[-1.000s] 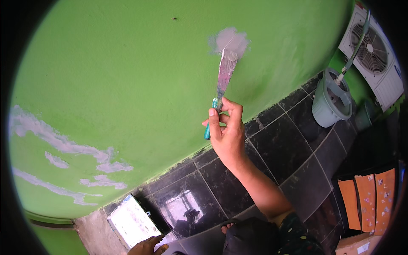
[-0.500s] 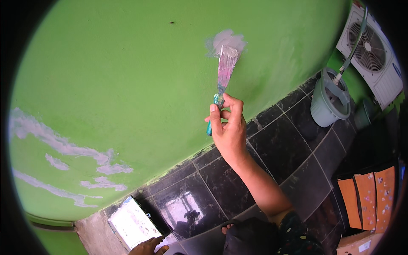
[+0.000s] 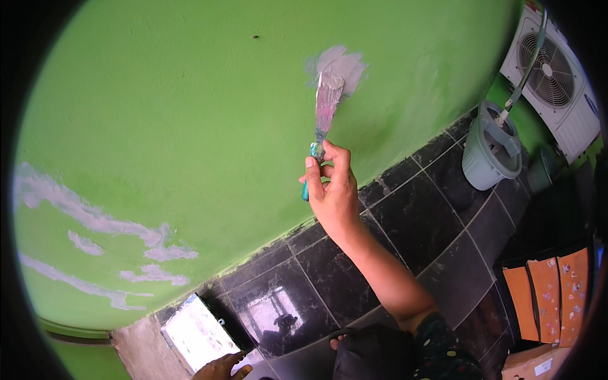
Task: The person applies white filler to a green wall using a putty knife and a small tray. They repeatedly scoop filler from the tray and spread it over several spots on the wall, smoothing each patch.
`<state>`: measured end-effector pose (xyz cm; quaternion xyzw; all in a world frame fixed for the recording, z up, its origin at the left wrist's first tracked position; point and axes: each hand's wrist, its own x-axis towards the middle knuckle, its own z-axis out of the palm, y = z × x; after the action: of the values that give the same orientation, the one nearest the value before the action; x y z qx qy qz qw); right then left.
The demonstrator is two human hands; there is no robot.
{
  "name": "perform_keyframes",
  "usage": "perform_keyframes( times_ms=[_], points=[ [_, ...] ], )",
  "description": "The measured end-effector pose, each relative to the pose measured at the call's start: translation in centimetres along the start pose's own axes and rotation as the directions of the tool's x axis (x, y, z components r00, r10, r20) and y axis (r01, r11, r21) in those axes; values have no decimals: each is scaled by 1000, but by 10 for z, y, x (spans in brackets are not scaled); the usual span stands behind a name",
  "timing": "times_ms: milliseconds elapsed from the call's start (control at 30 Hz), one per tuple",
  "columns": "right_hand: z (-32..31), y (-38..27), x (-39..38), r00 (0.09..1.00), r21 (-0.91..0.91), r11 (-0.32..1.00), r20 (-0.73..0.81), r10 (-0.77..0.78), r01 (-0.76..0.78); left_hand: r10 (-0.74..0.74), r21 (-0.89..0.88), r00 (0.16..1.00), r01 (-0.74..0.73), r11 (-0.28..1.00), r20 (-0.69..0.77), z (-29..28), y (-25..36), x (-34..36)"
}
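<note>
Clock read from centre of head view. Right hand, just right of centre, thumb and fingers closed round the teal handle of a putty knife; blade points to 12, its tip at the lower edge of a pale grey patch on the green wall. Left hand at 7, partly cut off by the lower edge, fingers by the corner of a white board; can't tell if it grips or just touches. Step looks like spreading paste. To do it well: blade low and nearly flat, even light pressure, long overlapping strokes, patch edges feathered thin onto the green, excess wiped off before the ridges set. Light pinch on the handle probably gives fine angle control but not much force. Knife looks: flat blade, wider at the tip, smeared whitish and pinkish, thicker light paste at its end, darker neck, teal handle with whitish smears near the neck. Patch has uneven edges, raised ridges, bluish-grey smear on its 9 o'clock side. More pale streaks on the wall, 8 to 9.
</note>
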<state>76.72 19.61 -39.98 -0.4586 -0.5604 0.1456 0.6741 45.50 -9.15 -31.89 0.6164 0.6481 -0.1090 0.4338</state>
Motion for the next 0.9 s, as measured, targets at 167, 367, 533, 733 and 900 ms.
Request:
perform_keyframes(
  times_ms=[167, 367, 533, 733, 900],
  points=[
    [4, 5, -38, 998, 46, 999, 63, 24, -27, -10, 1, 1000, 10, 1000, -12, -1, 1, -1],
    [-3, -9, 35, 994, 117, 993, -110, 12, 1, -20, 14, 1000, 20, 1000, -4, 0, 1, -2],
    [21, 3, 10, 1000, 10, 1000, -9, -14, 14, 5, 17, 999, -4, 1000, -37, 2, 2, -1],
    [11, 2, -19, 999, 109, 994, -37, 35, -31, 31, 9, 999, -31, 999, -40, 5, -6, -2],
    [0, -5, 42, 993, -8, 999, -114, -35, 35, 31, 12, 999, -30, 999, -40, 5, -7, -2]
  ],
)
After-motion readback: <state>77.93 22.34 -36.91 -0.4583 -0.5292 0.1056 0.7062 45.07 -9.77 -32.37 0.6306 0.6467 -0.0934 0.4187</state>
